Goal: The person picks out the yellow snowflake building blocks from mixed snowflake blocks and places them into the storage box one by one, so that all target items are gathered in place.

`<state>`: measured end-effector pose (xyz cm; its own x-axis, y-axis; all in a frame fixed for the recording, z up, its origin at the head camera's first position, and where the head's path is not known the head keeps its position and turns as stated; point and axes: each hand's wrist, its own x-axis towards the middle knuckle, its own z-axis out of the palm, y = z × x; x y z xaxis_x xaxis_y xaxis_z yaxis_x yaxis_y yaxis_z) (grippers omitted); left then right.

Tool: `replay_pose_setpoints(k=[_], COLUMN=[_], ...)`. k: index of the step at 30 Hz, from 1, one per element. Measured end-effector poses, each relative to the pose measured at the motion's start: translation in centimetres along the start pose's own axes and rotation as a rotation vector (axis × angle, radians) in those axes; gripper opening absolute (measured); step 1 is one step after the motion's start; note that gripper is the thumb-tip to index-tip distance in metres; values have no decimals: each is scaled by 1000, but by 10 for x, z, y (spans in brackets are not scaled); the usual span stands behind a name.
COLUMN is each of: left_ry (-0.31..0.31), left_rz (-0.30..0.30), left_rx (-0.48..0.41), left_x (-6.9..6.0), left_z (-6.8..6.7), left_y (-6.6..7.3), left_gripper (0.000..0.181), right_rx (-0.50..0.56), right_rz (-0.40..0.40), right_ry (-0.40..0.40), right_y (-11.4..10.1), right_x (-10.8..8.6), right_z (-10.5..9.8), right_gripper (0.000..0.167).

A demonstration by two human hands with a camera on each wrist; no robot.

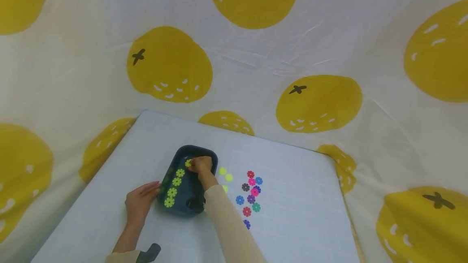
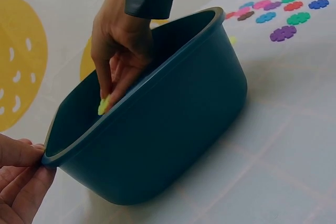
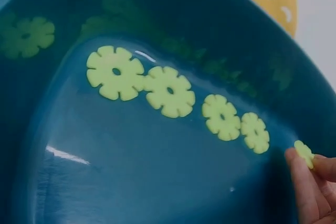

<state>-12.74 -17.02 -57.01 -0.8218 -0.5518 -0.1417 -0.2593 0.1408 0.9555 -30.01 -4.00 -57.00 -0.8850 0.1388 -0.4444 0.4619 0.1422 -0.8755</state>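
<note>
A dark teal plastic tub (image 1: 191, 186) with rounded corners stands on the table. My left hand (image 1: 139, 202) is at its near-left side; in the left wrist view the thumb and fingers (image 2: 21, 153) pinch the tub's rim (image 2: 76, 148). Inside the tub, toward its far end, my right hand (image 1: 202, 167) pinches a yellow-green flower-shaped disc (image 3: 303, 153) between thumb and fingertips. Several matching discs (image 3: 221, 117) lie flat in a row on the tub floor along the left wall. Each has a notched edge and a small centre hole.
Just right of the tub lie a few more yellow-green discs (image 1: 228, 177), partly hidden by the right arm. Farther right are scattered red, pink, blue, purple, green and dark discs (image 1: 251, 199). Behind the white table (image 1: 300, 214) hangs fruit-printed cloth (image 1: 241, 60).
</note>
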Motion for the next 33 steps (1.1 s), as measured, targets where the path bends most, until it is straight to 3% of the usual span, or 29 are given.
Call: replay_pose_setpoints(k=[9,22,30,33], left_ry=[-10,-21,-10,-9], left_rz=[-9,-7,5,4], left_rx=[-3,13,39,30], left_x=[-1,-1,-1,-1], left_z=[1,-1,0,0], left_y=[2,2,4,2], left_gripper=[30,30,29,29], right_rx=[-61,-1,-113,-169], right_rz=[9,-10,-112,-150], right_ry=[11,-53,-30,-13], right_y=[4,-1,-6,-5], right_x=[1,-10,-14,-14], right_z=[1,9,8,9], right_gripper=[20,16,7,15])
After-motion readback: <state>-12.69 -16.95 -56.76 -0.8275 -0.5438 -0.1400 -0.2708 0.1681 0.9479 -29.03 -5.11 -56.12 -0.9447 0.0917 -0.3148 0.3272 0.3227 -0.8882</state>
